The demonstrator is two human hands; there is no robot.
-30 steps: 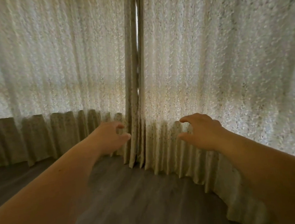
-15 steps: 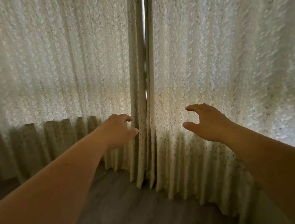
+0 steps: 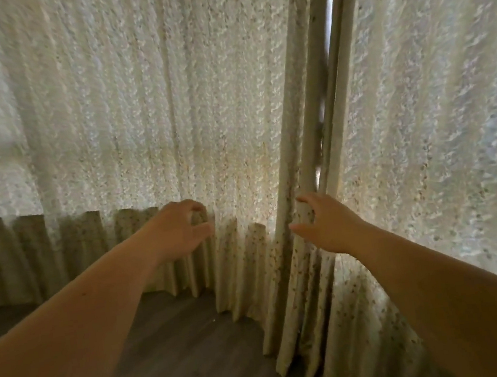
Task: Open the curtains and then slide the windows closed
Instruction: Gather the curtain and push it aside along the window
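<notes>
Against the narrow bright gap (image 3: 327,64) where the two curtains meet, everything else can be placed. Left of that gap hangs the left curtain (image 3: 145,107), pale and speckled, pleated down to the dark wood floor (image 3: 180,360); right of it hangs the right curtain (image 3: 436,105), its folded edge running along the gap. Both are drawn, so the windows behind them stay hidden apart from the sliver of light in the gap. The left hand (image 3: 181,231) is well left of the gap, at the height where the lit cloth turns dark, its fingers (image 3: 195,205) curled with a pleat of the left curtain between them and the thumb; whether they actually pinch it I cannot tell. The right hand (image 3: 327,225) is just below and beside the gap, fingers apart, reaching across the edge folds, touching or nearly so.
</notes>
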